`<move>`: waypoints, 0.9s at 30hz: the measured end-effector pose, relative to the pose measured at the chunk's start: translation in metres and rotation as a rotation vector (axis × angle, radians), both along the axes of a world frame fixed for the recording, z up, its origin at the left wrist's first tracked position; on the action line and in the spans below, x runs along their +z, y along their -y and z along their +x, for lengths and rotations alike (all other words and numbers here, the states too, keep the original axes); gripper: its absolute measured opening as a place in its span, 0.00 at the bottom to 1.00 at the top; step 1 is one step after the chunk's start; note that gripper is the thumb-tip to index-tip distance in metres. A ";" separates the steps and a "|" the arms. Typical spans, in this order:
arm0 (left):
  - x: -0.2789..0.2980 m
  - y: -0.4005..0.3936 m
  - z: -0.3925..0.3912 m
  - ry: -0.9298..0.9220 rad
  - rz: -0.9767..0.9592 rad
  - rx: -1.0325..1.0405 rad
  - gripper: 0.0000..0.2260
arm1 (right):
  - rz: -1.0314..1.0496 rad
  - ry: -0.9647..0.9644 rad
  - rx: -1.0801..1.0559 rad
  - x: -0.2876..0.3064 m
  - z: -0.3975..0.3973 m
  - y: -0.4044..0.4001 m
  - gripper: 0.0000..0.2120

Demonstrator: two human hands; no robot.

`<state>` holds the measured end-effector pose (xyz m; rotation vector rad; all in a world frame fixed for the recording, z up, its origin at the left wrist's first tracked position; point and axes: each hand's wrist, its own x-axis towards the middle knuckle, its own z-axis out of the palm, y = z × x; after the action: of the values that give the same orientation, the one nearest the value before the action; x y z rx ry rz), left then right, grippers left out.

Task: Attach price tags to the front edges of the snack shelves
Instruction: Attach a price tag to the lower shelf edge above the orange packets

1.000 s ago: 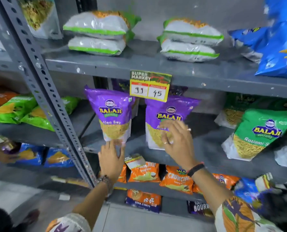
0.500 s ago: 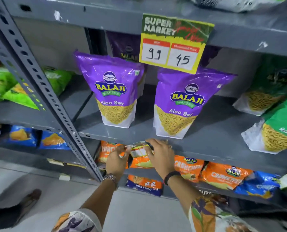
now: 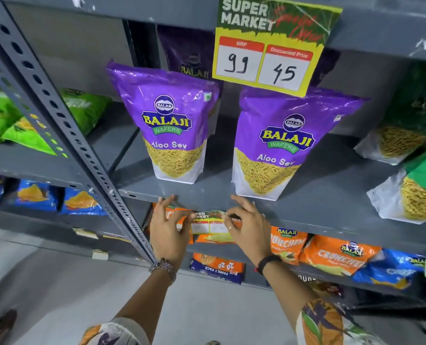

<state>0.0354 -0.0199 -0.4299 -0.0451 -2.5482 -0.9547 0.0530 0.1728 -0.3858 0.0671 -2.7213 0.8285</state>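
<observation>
A small price tag (image 3: 210,222) sits against the front edge of the shelf (image 3: 306,221) carrying the purple Aloo Sev bags (image 3: 172,125), just below and between them. The left hand (image 3: 165,232) pinches its left end and the right hand (image 3: 250,229) its right end, remaining fingers fanned upward. The step appears to be fixing it; next likely calls for pressing it flat and level.

Even indoor light, glare on purple bags (image 3: 168,113), motion blur at hands & edges, wide-angle bend on upright (image 3: 57,115)
</observation>
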 end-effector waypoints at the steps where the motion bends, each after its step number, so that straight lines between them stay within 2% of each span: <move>1: -0.003 0.002 0.000 0.002 -0.049 -0.014 0.09 | 0.033 0.024 0.004 -0.004 0.002 -0.001 0.04; 3: -0.005 0.006 -0.001 0.000 -0.125 -0.045 0.05 | 0.110 0.042 0.010 -0.012 0.006 0.000 0.04; 5: -0.007 0.010 -0.005 -0.018 -0.161 -0.078 0.07 | 0.119 0.024 0.002 -0.015 0.005 0.002 0.05; 8: -0.004 0.013 -0.012 -0.027 -0.155 -0.093 0.10 | 0.057 -0.016 -0.047 -0.014 0.003 0.005 0.04; 19: 0.013 0.000 -0.022 0.057 -0.090 -0.044 0.08 | -0.008 -0.061 -0.111 -0.011 -0.004 0.006 0.04; 23: 0.012 0.001 -0.025 0.072 -0.097 -0.019 0.12 | 0.015 -0.072 -0.121 -0.010 -0.007 0.009 0.10; 27: 0.016 -0.003 -0.029 0.064 -0.151 0.020 0.20 | 0.144 -0.069 -0.170 -0.003 -0.015 0.014 0.18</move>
<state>0.0060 -0.0165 -0.4140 -0.0339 -2.6701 -0.7661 0.0376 0.1583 -0.3887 -0.1017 -2.6729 0.5725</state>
